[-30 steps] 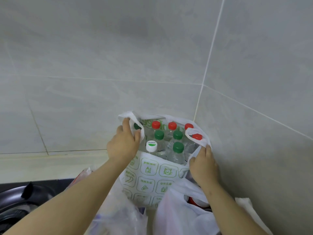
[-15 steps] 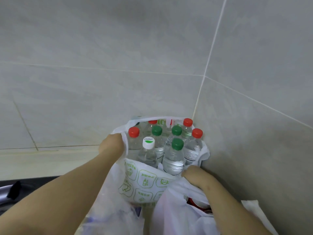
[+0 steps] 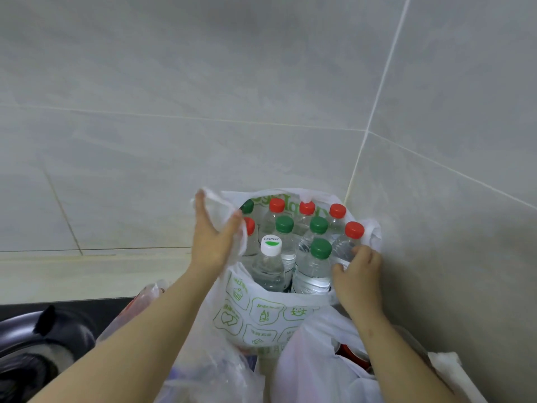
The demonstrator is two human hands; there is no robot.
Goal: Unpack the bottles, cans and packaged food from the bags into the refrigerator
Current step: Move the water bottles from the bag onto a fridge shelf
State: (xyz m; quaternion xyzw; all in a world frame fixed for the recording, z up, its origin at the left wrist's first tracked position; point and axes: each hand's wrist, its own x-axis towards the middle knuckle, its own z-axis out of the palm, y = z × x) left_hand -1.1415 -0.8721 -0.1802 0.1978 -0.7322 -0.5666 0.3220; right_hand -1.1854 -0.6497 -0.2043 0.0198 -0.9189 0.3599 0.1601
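A white plastic bag [image 3: 263, 312] with green print stands in the wall corner. It holds several upright water bottles with red, green and white caps. My left hand [image 3: 213, 239] is at the bag's left rim, its fingers straight and spread against the loose plastic handle [image 3: 216, 200]. My right hand [image 3: 359, 276] is at the right rim. Its fingers and thumb curl round the shoulder of the front right red-capped bottle [image 3: 347, 242]. Next to it stand a green-capped bottle [image 3: 315, 266] and a white-capped bottle [image 3: 270, 260].
Two more white bags lie in front: one [image 3: 316, 362] on the right shows something red [image 3: 350, 351] inside, and one [image 3: 209, 370] lies under my left forearm. A dark pan [image 3: 32, 338] sits at the lower left. Tiled walls close off the back and right.
Both hands had pushed the bag's rim down and bared the bottles. Now my left hand has risen to the rim with fingers spread, and my right hand has moved up onto the red-capped bottle.
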